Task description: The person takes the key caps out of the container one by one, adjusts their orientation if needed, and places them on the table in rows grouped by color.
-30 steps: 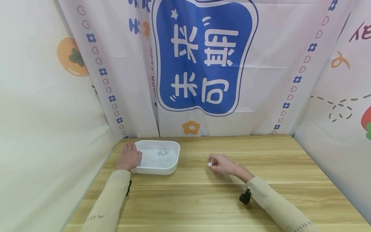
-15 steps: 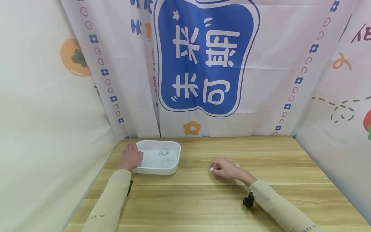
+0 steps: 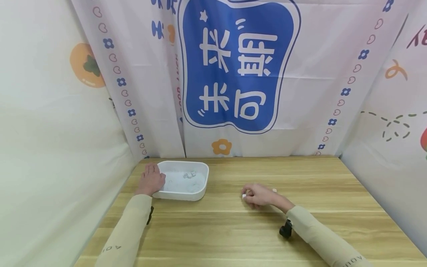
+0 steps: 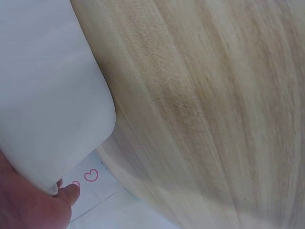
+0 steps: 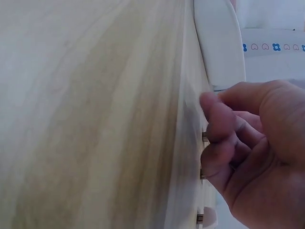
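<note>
In the head view, my left hand (image 3: 151, 180) grips the left rim of a white plastic tub (image 3: 180, 197). The left wrist view shows a fingertip (image 4: 71, 192) curled at the tub's corner. Inside the tub lie several small whitish cubes (image 3: 190, 175) with faint marks. My right hand (image 3: 258, 194), low over the table to the tub's right, has curled fingers and pinches a small white cube (image 3: 244, 195). Another white piece (image 3: 274, 190) lies behind the right wrist. From the right wrist, small brown-edged bits (image 5: 200, 218) show past the fingers, mostly hidden.
The wooden table (image 3: 213, 230) runs back to a printed cloth (image 3: 197, 144) at the rear. Pale cloth walls stand close on the left (image 3: 60, 167) and right. A small black device (image 3: 285, 229) is strapped under the right sleeve cuff.
My right hand has come slightly nearer to me with the small white cube, and the white piece behind the wrist has come into clearer view. The left hand stays on the tub.
</note>
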Demonstrator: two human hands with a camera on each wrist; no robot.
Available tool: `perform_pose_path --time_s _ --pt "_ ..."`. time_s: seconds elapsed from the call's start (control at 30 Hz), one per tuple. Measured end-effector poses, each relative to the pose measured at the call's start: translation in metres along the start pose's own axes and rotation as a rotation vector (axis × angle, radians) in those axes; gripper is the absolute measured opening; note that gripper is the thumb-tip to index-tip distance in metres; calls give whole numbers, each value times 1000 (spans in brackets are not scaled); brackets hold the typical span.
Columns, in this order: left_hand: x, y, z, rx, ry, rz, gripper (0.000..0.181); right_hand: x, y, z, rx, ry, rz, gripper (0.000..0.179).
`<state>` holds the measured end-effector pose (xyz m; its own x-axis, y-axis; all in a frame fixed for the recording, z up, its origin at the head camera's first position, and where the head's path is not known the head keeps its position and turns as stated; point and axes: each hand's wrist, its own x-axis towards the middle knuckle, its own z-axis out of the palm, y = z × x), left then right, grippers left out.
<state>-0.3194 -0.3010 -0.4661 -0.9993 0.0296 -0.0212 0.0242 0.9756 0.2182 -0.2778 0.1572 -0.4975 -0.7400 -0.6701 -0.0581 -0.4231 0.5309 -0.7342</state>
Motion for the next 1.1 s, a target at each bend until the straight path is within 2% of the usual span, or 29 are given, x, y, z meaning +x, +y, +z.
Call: perform_pose_path --time_s 0.23,0.43,0.77,0.97,1.1 --pt "0 2 0 4 1 7 69 1 2 3 -60 19 -28 18" --pt "1 2 -2 16 23 13 69 0 3 2 -39 28 -20 20" --pt "1 0 0 23 5 12 69 -1 4 0 -48 18 -5 21" --pt "-1 2 0 17 12 22 68 2 -2 -3 -111 57 -23 27" --pt "-1 0 0 21 21 16 68 8 -13 -5 -112 65 -20 28"
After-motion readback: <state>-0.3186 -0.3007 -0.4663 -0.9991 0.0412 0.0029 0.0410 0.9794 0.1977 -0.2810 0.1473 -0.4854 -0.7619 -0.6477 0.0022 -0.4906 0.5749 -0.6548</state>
